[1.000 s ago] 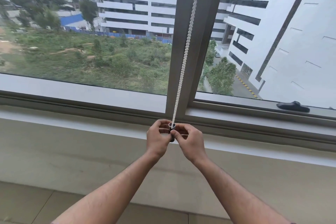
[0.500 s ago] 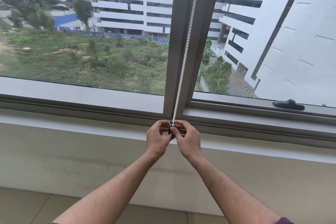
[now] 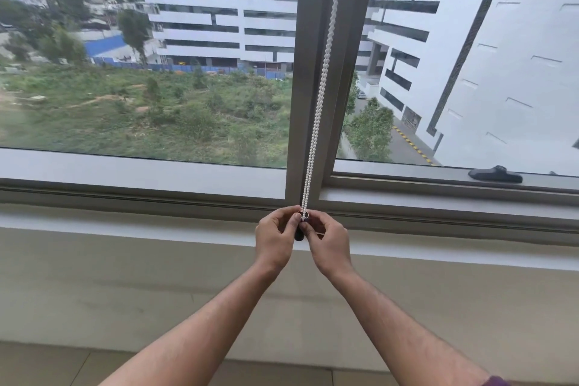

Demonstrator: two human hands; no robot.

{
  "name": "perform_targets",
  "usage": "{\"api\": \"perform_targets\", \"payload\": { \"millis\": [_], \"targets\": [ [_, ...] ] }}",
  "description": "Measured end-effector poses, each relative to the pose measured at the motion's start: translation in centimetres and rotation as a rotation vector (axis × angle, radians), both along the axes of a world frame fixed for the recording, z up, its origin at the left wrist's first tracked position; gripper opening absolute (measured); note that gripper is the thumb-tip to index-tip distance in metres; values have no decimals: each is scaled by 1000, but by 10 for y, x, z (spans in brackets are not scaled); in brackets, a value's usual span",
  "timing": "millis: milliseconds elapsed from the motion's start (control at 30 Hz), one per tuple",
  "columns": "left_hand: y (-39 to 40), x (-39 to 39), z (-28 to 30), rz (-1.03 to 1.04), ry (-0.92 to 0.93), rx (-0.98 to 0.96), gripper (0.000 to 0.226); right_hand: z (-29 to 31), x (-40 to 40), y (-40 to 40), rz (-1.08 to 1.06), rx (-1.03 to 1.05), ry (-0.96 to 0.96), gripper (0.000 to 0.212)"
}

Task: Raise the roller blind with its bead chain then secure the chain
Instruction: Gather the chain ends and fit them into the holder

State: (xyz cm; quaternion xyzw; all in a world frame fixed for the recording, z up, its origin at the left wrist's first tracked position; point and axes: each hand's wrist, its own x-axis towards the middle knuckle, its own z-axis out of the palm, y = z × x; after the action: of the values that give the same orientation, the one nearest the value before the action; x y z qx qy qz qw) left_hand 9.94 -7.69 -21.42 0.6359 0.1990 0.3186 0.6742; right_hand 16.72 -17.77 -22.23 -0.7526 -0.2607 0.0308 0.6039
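A white bead chain (image 3: 319, 103) hangs taut in two strands down the grey window mullion (image 3: 300, 72). Its lower end meets a small dark holder (image 3: 298, 233) with a clear ring on the sill wall. My left hand (image 3: 274, 238) and my right hand (image 3: 329, 241) meet there, fingertips pinched on the chain's bottom loop and the holder. The fingers hide most of the holder. No blind fabric shows in the glass.
A dark window handle (image 3: 495, 174) lies on the right pane's lower frame. The white sill ledge (image 3: 125, 222) runs across below the frame, with a beige wall (image 3: 125, 285) under it. Tiled floor (image 3: 47, 367) shows at the bottom.
Both hands have stayed pinched at the chain's lower end. My view has shifted slightly, and the fingers have adjusted a little on the holder.
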Motion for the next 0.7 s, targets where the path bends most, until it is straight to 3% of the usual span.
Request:
{"api": "perform_targets", "payload": {
  "millis": [233,533,700],
  "targets": [
    [3,0,2,-14,27,-16,12,4,-7,1,4,4,-22,29],
    [11,-1,1,-64,49,0,13,6,-18,6,-62,18,-43,54],
    [15,-7,3,-92,60,26,15,8,-22,9,-108,1,-36,50]
  ]
}}
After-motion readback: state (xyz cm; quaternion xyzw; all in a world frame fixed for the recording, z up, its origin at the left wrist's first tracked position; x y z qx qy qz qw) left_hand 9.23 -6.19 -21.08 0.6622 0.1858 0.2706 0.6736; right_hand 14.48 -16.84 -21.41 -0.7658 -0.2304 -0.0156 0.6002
